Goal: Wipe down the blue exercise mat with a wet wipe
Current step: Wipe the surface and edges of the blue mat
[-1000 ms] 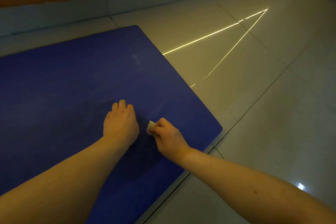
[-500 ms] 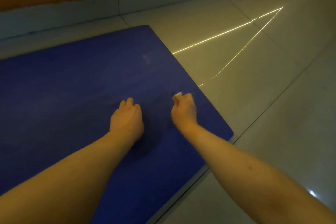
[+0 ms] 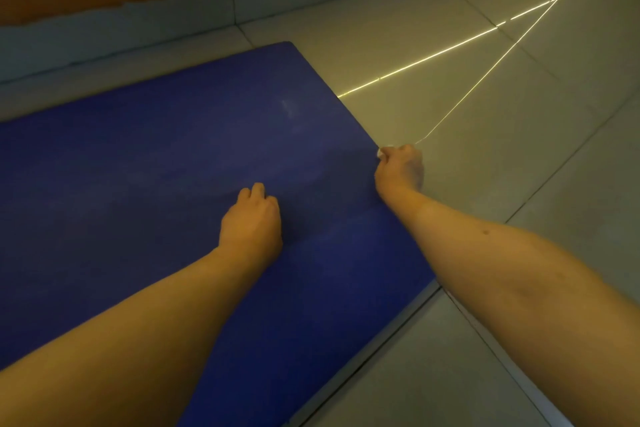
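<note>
Now out at the right-hand edge of the blue exercise mat (image 3: 156, 166) with the right hand (image 3: 400, 168), knuckles partly past that edge and over the floor (image 3: 502, 156). Curled tight round the wet wipe (image 3: 381, 151), with only a pale scrap showing at the thumb side, right on the mat's border. Carried there within the last second: first close beside the left hand (image 3: 251, 218) near the mat's middle, then farther up the mat, now clear across to its right edge. Traced behind it on the mat, between middle and right edge, a darker curved patch, probably moisture from the pass.

Planted on the mat's middle as before, the left hand, back up and seen from behind, with nothing visible in it; too foreshortened to say how far the fingers are bent. Likely bracing body weight while reaching.

Beyond the mat's right edge, pale floor tiles crossed by two thin bright lines of light (image 3: 433, 57) meeting far off; beyond the mat's far edge, a grey skirting (image 3: 138, 31) under an orange wall.

For the task: one stroke apparently run out to its end, so probably time to turn back or shift to a fresh strip. No similar damp mark toward the mat's far corner or across its wide left stretch, so seemingly a good deal left to wipe.
</note>
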The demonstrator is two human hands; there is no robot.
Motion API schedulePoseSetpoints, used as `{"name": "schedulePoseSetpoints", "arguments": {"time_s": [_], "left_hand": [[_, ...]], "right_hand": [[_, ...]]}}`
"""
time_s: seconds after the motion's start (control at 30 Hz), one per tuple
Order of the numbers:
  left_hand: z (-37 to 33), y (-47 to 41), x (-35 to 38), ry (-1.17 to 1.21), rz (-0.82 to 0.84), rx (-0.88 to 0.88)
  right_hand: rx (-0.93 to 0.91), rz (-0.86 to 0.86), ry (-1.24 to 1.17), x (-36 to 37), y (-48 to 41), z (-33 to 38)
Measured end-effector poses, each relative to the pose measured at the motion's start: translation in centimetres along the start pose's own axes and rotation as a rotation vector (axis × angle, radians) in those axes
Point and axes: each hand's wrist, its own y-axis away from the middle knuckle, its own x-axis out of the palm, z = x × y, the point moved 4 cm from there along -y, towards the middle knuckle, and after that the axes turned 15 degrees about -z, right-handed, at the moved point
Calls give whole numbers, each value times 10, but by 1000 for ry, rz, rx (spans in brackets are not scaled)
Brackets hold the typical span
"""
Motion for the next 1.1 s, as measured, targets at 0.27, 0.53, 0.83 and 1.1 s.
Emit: {"name": "schedulePoseSetpoints", "arguments": {"time_s": [0.27, 0.53, 0.83, 1.1], "left_hand": [[-2, 6, -5, 11, 60, 8], [-1, 31, -4, 16, 77, 72], [35, 41, -13, 54, 99, 13], [41, 40, -15, 72, 69, -45]], "right_hand": [[-75, 33, -249, -16, 85, 14], [-196, 523, -578, -57, 209, 46], [5, 151, -211, -61, 118, 22], [-347, 219, -294, -36, 190, 47]]}}
